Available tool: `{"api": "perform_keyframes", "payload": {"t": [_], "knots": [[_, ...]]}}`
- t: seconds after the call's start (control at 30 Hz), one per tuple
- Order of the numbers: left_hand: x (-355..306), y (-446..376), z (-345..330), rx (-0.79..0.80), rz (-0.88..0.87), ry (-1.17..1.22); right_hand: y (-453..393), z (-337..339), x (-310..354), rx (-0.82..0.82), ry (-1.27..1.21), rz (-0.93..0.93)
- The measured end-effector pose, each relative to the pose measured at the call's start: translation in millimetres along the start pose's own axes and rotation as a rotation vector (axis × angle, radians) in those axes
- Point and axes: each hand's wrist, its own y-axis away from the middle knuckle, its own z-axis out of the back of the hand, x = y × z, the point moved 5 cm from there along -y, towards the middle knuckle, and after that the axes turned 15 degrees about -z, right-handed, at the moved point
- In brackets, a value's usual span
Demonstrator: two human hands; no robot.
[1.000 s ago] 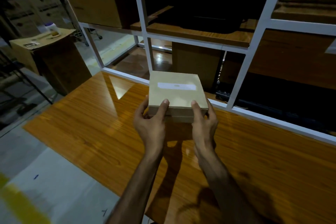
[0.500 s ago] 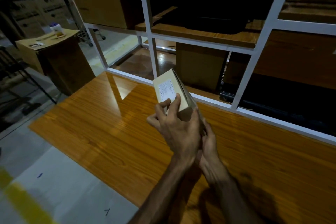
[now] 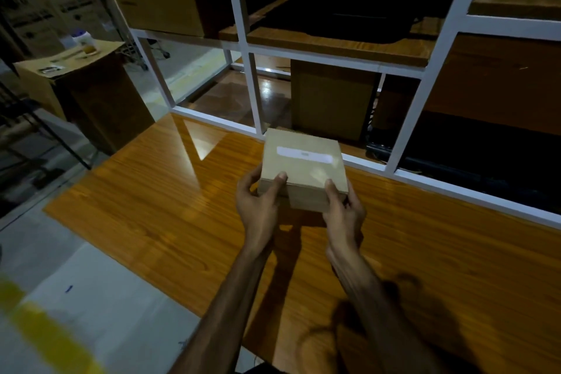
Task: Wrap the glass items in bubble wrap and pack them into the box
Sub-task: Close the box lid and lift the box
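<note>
Between both hands, small brown box (image 3: 303,168) held just above wooden table (image 3: 151,222). Left hand (image 3: 258,206) and right hand (image 3: 344,215) grip near corners, thumbs on lid, fingers curled under, probably to keep box level. Lid closed. No glass or bubble wrap seen.

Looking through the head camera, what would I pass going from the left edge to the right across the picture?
Large cardboard carton with a bottle on top → left hand → small cardboard box held over the wooden table → right hand → white frame post.
</note>
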Motion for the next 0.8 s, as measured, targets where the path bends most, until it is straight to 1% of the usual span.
{"api": "perform_keyframes", "payload": {"t": [0.1, 0.23, 0.3, 0.37, 0.5, 0.57, 0.67, 0.8], "knots": [[19.0, -9.9, 4.0, 0.041, 0.058, 0.034, -1.0, -8.2, -7.9, -0.051, 0.082, 0.036], [56.0, -21.0, 10.9, 0.117, 0.129, 0.001, 0.4, -19.8, -17.7, -0.121, 0.184, 0.122], [72.1, -25.6, 12.5, 0.144, 0.159, -0.018, -4.6, -23.5, -23.3, -0.186, 0.275, 0.105], [86.1, -30.3, 13.4, 0.171, 0.177, -0.037, -11.6, -27.6, -29.4, -0.205, 0.277, 0.087], [113.9, -42.0, 16.0, 0.231, 0.158, -0.109, -25.4, -38.4, -42.6, -0.236, 0.316, 0.104], [122.2, -50.8, 15.7, 0.255, 0.133, -0.146, -33.0, -41.8, -51.3, -0.241, 0.331, 0.09], [131.0, -66.2, 12.4, 0.313, 0.092, -0.194, -42.6, -42.2, -65.5, -0.293, 0.384, 0.064], [138.3, -83.9, 10.7, 0.351, 0.112, -0.225, -55.3, -49.6, -70.2, -0.286, 0.367, 0.014]]}}
